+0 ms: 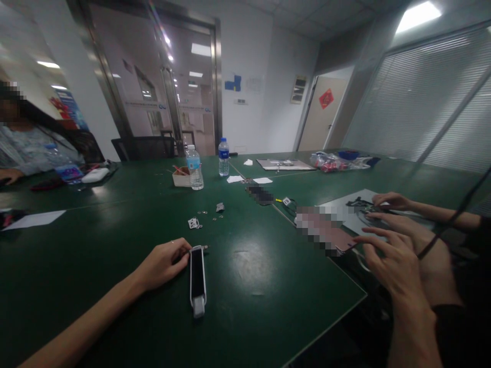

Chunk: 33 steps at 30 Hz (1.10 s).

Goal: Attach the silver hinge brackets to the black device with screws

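Note:
My left hand [164, 263] rests on the green table [115, 245], its fingers curled against the upper end of a slim black device with a white rim [197, 278] that stands on its long edge. A small metal tip pokes out near that end. My right hand [391, 258] hovers at the table's right edge with fingers spread and nothing in them, just right of a blurred pink object [326, 230]. Small metal parts [194, 223] and tiny rings [203, 212] lie a little beyond the device.
Two water bottles [195, 171] [223, 157] and a small box [180, 177] stand mid-table. A co-worker's hands [387, 202] work over a grey sheet [356, 204] at right. Another person [26, 148] sits far left. White papers [36, 219] lie around.

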Tool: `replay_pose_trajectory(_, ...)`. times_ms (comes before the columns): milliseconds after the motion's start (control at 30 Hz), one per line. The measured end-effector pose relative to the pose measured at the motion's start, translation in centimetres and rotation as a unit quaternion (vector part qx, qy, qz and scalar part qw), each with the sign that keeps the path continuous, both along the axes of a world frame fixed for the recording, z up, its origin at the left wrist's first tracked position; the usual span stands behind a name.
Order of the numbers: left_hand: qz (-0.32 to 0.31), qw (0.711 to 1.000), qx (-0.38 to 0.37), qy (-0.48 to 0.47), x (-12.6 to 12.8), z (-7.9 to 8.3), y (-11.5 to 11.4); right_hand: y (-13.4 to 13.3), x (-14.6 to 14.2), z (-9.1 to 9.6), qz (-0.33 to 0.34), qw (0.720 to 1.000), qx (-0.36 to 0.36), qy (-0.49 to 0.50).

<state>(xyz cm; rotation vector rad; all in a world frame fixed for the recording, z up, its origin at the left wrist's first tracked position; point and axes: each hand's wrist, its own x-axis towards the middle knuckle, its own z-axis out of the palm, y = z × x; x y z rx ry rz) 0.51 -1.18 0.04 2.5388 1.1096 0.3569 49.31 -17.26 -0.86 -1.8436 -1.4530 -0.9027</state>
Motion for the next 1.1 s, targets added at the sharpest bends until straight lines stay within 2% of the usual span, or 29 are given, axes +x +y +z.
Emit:
replay_pose_trajectory(133,0.000,1.000,-0.005,-0.001,0.1,0.1,0.0,0.9,-0.5,-0.5,0.016,0.999,-0.049,-0.001)
replay_pose_trajectory(267,-0.003,1.000,-0.007,-0.003,0.1,0.3,-0.1,2.2,-1.6,-0.5,-0.026,0.990,-0.138,0.030)
replay_pose_trajectory(400,0.002,1.000,-0.010,-0.001,0.2,0.4,-0.2,3.4,-2.4,0.6,-0.077,0.975,-0.202,0.057)
replay_pose_trajectory(633,-0.004,1.000,-0.011,-0.009,0.1,0.4,-0.2,4.6,-2.5,2.2,-0.084,0.948,-0.299,0.073)
replay_pose_trajectory(700,-0.004,1.000,-0.013,-0.008,0.0,0.3,-0.2,4.7,-2.4,2.4,-0.078,0.951,-0.294,0.062)
replay_pose_trajectory(833,-0.002,1.000,-0.011,0.000,-0.1,0.2,-0.2,4.8,-3.1,3.7,-0.058,0.972,-0.225,0.017)
replay_pose_trajectory(933,-0.002,1.000,-0.007,0.001,0.0,0.2,-0.1,5.5,-6.3,5.4,-0.011,0.978,-0.209,-0.016)
replay_pose_trajectory(1000,0.000,1.000,-0.011,-0.001,0.0,0.3,-0.2,6.3,-9.7,6.3,0.056,0.970,-0.232,-0.040)
replay_pose_trajectory(1100,0.002,1.000,-0.009,-0.004,0.2,0.5,-0.5,8.1,-15.7,6.0,0.183,0.929,-0.309,-0.093)
